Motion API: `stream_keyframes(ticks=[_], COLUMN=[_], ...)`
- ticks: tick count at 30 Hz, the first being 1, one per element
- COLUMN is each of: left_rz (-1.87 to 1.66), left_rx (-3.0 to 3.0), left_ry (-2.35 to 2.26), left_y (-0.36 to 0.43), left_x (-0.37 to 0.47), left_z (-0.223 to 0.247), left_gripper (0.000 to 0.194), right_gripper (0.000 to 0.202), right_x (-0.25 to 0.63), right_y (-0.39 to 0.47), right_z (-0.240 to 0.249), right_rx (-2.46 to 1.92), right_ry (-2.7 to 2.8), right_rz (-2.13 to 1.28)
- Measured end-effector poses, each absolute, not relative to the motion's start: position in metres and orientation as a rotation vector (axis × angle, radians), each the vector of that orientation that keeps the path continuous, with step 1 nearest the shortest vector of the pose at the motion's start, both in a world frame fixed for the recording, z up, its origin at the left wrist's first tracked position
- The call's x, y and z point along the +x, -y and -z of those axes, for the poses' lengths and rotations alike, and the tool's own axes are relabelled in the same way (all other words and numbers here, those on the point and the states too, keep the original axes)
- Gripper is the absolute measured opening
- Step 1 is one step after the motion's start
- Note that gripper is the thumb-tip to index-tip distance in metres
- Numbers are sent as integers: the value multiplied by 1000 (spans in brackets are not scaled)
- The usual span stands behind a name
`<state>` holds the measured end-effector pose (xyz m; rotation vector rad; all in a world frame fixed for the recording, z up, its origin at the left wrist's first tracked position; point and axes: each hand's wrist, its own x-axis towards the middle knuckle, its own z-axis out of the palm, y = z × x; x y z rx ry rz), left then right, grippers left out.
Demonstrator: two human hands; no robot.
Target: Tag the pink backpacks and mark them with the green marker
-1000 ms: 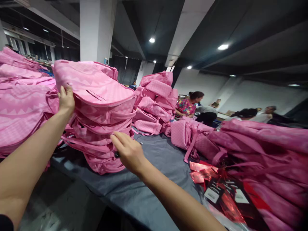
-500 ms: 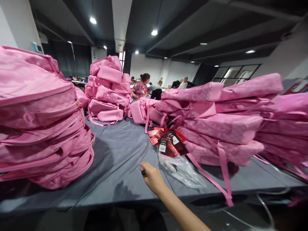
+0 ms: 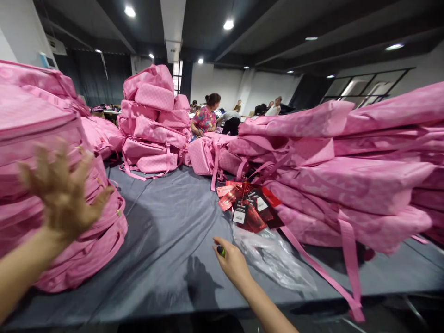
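near the front edge of the tabletop (image 3: 163,263), the right hand (image 3: 231,262) curls closed round a small dark object (image 3: 220,251) with green on it; the left hand (image 3: 64,196), blurred, spreads open before stacked pink patterned backpacks (image 3: 104,240) at left; farther in, black tags (image 3: 241,210) bear white labels, print too small to read

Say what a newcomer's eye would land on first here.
Probably the pink bags, heaped at the left, farther back and at the right of the view. Next, the shiny red and black tags beside the right heap, with clear plastic just nearer the camera. Then the left hand, spread and blurred in front of the left heap, and the right hand, curled around a small green-and-black thing.
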<state>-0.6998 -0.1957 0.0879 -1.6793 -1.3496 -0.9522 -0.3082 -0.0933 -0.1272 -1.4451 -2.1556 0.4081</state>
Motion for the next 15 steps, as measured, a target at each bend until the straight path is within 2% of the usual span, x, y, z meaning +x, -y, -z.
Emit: stream_keyframes(ticks=[1, 3, 5, 9, 12, 15], left_rz=[915, 825, 677, 339, 395, 464], left_rx=[-1730, -2009, -2263, -2272, -2162, -2084], left_ry=[1315, 1330, 1588, 2197, 2245, 2231], left_y=[176, 125, 65, -52, -97, -105], left_x=[-682, -645, -612, -582, -585, -590], left_z=[-66, -9, 57, 177, 229, 250], left_gripper=[79, 72, 62, 63, 63, 61], right_gripper=[38, 40, 43, 45, 43, 49], right_x=[-306, -301, -298, -302, -322, -353], right_y=[83, 55, 18, -82, -169, -253], right_z=[130, 135, 136, 116, 85, 50], right_rx=[-1456, -1470, -1471, -1503, -1565, -1653], right_ry=[2122, 2032, 1953, 1962, 2038, 2091], right_rz=[-464, -609, -726, -665, -434, -178])
